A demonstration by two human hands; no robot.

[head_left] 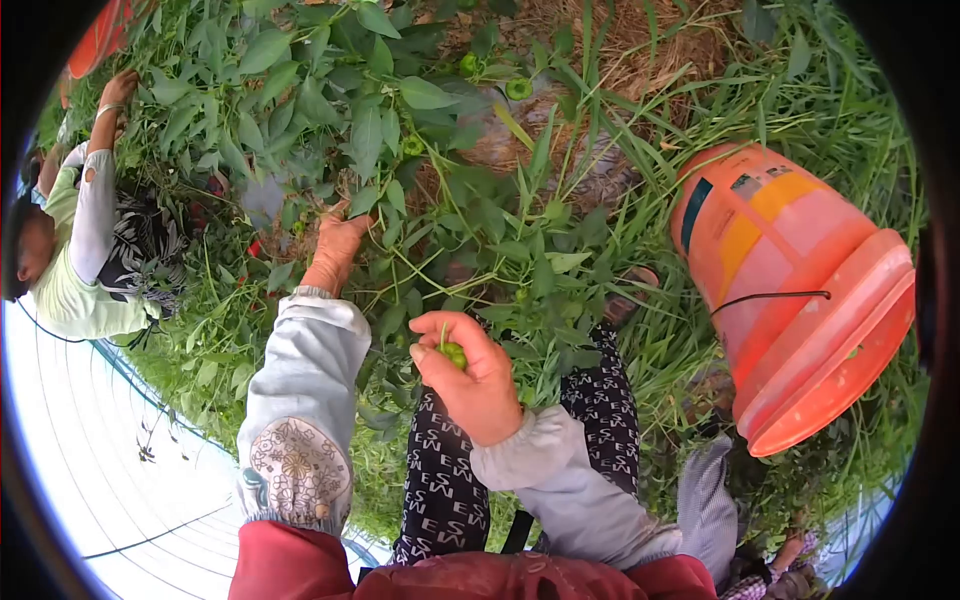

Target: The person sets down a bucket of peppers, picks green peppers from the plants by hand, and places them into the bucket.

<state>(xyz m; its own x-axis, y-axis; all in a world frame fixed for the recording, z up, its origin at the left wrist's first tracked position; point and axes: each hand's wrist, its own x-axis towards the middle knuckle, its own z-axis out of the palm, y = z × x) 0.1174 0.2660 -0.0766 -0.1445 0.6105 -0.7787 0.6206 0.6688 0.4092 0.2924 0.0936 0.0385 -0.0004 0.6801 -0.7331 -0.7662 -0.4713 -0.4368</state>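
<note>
Green pepper [454,356] on my head feed, tucked in the right hand [470,385], half closed round it; I'd call this mid-picking, and the next move calls for a light grip so nothing bruises. Pepper looks small, bright, stem [443,333] on. Left hand [338,248] sits among leaves [366,138], partly hidden, so I can't tell its grip

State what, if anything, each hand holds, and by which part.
Right hand: a green pepper, held by its body, stem showing. Left hand: partly hidden among leaves; cannot tell.
</note>
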